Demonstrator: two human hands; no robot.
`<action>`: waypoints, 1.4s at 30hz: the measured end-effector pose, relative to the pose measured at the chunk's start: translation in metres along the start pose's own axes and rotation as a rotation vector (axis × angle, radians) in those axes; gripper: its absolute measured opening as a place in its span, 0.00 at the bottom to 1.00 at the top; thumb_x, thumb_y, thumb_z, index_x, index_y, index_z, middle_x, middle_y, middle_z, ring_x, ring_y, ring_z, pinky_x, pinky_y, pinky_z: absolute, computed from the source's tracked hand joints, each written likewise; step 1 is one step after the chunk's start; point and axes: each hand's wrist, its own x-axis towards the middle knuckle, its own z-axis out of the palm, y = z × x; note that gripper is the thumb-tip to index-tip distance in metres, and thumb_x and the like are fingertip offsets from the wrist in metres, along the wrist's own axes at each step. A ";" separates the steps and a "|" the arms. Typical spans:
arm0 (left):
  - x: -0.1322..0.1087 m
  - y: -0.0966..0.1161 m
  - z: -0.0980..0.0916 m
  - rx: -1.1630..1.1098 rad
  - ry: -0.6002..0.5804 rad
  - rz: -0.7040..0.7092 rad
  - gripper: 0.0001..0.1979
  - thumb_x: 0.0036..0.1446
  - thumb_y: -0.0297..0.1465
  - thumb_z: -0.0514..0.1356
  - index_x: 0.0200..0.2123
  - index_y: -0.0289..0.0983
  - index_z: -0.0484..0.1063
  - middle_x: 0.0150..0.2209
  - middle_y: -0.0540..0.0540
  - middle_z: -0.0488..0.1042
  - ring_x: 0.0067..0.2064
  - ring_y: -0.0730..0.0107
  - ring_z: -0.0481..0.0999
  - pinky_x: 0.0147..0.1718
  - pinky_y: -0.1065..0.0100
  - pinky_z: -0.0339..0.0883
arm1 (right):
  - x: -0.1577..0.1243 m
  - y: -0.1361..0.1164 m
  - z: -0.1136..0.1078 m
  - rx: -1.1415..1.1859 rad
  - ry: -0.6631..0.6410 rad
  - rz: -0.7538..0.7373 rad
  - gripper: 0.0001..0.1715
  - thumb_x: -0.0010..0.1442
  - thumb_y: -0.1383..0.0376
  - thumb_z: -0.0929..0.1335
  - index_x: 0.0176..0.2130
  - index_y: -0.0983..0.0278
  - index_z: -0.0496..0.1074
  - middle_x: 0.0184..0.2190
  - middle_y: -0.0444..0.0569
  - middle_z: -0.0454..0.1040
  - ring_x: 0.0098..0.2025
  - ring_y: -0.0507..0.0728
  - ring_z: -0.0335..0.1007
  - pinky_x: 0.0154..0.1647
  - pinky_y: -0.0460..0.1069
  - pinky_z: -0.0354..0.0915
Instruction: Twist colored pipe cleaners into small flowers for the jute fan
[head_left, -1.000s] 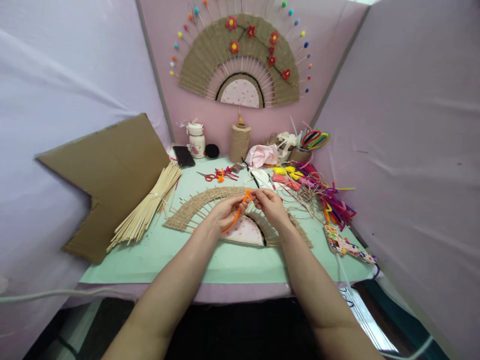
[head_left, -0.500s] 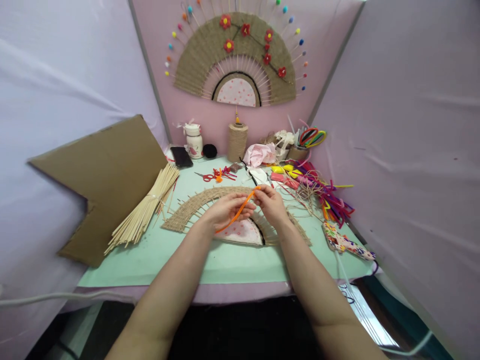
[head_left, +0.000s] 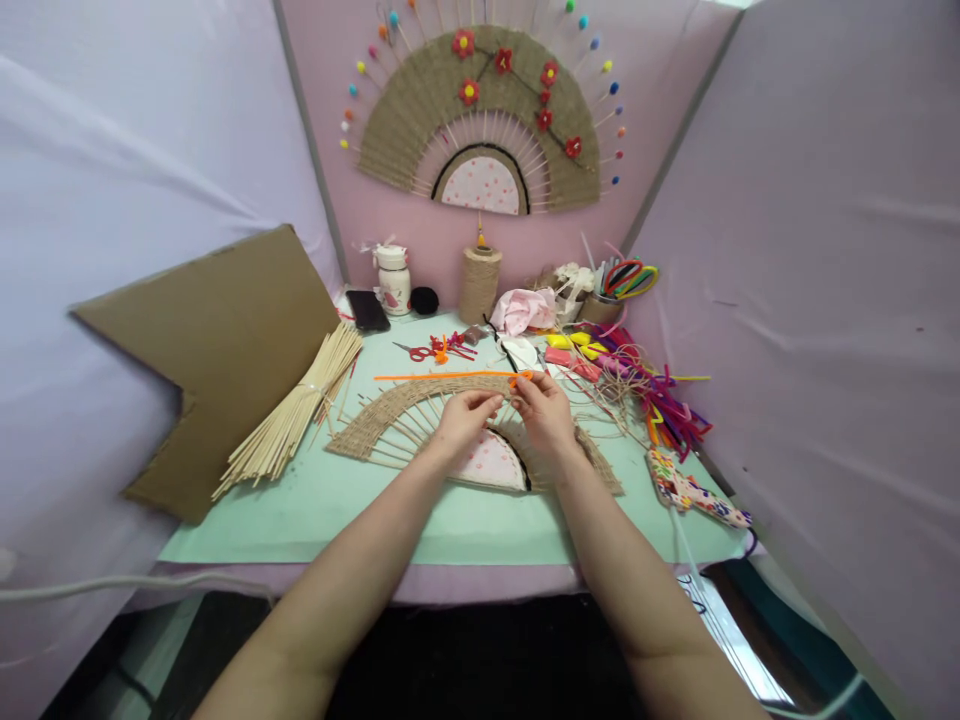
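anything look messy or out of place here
Mildly: on the pale green tabletop, toward the right, loose beige twine lies tangled beside a splayed heap of purple and magenta fuzzy stems, unlike the neatly banded bundle of pale wooden sticks. I see nothing spilled or damaged.

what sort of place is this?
Probably a small craft booth: a flower-decorated woven fan hangs on the pink wall, and the table holds a cone of twine and a pile of pipe cleaners.
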 end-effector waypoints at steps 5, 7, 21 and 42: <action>-0.003 0.002 0.000 0.007 0.042 0.138 0.11 0.47 0.35 0.64 0.32 0.33 0.79 0.31 0.45 0.78 0.31 0.71 0.71 0.34 0.70 0.62 | -0.010 0.001 0.006 -0.210 -0.117 -0.067 0.12 0.47 0.57 0.71 0.30 0.62 0.71 0.26 0.43 0.70 0.25 0.49 0.61 0.26 0.45 0.61; -0.002 0.003 -0.001 0.012 0.057 0.132 0.11 0.47 0.35 0.64 0.31 0.33 0.79 0.29 0.45 0.77 0.31 0.71 0.71 0.33 0.71 0.62 | -0.011 0.002 0.006 -0.309 -0.123 -0.136 0.12 0.50 0.56 0.69 0.31 0.62 0.73 0.26 0.44 0.71 0.27 0.51 0.63 0.29 0.47 0.62; 0.000 -0.001 0.004 -0.266 0.135 0.004 0.15 0.36 0.35 0.69 0.29 0.33 0.76 0.26 0.48 0.73 0.25 0.79 0.63 0.23 0.75 0.52 | -0.013 0.001 0.005 -0.570 -0.160 -0.433 0.10 0.55 0.60 0.67 0.27 0.61 0.75 0.29 0.48 0.71 0.35 0.56 0.66 0.37 0.50 0.62; -0.002 0.004 -0.007 0.419 -0.075 0.080 0.06 0.42 0.30 0.61 0.20 0.33 0.74 0.18 0.51 0.69 0.23 0.75 0.64 0.24 0.72 0.54 | 0.001 -0.009 -0.016 -0.632 -0.383 -0.244 0.07 0.52 0.60 0.68 0.28 0.62 0.72 0.24 0.43 0.71 0.28 0.52 0.63 0.32 0.47 0.58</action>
